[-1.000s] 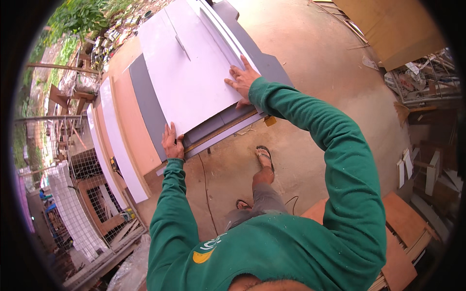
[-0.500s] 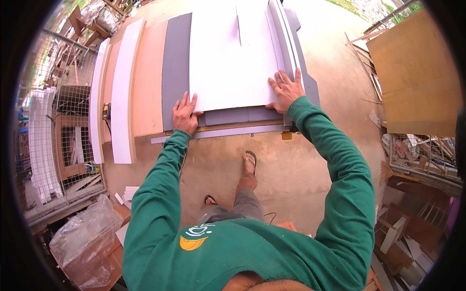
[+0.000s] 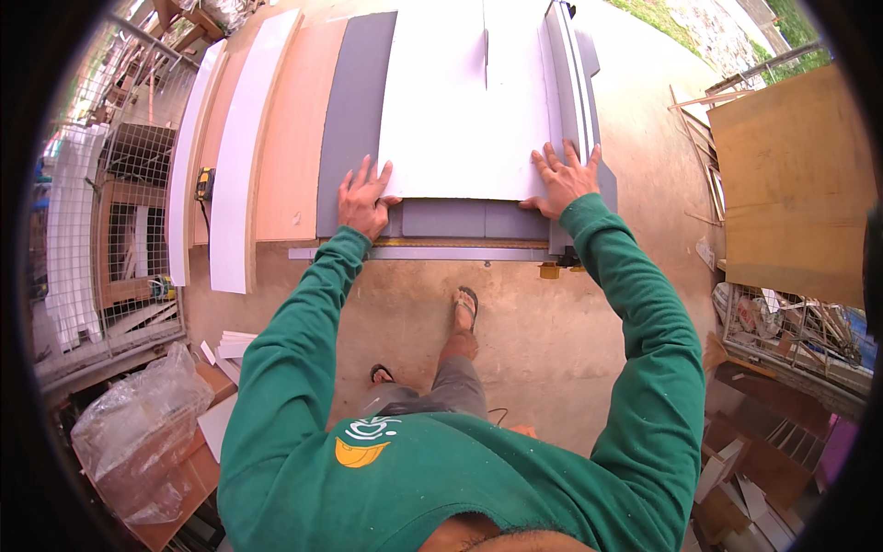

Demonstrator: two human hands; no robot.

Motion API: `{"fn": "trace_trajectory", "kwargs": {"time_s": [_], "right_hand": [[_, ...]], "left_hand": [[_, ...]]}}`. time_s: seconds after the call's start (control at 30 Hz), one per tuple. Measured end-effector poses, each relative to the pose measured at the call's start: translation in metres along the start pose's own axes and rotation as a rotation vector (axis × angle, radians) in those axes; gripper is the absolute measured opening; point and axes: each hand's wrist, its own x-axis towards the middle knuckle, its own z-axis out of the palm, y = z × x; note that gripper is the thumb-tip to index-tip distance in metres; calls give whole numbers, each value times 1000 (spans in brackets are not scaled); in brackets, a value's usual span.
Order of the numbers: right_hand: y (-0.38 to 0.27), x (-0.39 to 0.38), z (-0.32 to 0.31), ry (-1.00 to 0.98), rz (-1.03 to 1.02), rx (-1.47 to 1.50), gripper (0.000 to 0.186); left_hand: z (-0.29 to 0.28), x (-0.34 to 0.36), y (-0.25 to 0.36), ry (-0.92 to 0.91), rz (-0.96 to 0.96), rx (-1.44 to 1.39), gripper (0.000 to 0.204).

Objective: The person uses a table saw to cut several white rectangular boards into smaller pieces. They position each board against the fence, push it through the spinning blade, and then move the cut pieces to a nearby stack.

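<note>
1. Across the grey flat-topped machine table (image 3: 354, 120) lay a white rectangular sheet panel (image 3: 460, 120).
2. Left hand (image 3: 365, 198): fingers spread at its near-left corner.
3. Right hand (image 3: 564, 181): fingers splayed too, reaching from the near-right corner over the long grey-and-white fence (image 3: 568, 83).
4. Uneven pushing could've twisted the panel against the fence, tbh.

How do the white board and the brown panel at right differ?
The white board is bright; the brown panel is darker and blotchy. The left hand and right hand touch the white board; neither touches the brown panel. Both look broad and flat.
</note>
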Motion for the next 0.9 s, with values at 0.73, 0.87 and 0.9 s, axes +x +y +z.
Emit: {"fn": "trace_trajectory", "kwargs": {"time_s": [0.73, 0.87, 0.9], "right_hand": [[5, 33, -16, -73, 53, -25, 106], [8, 43, -13, -90, 61, -21, 108], [8, 45, -13, -89, 64, -23, 108]], "left_hand": [[6, 29, -7, 4, -55, 32, 61], [4, 37, -6, 6, -57, 27, 63], [4, 39, -6, 6, -59, 23, 63]]}}
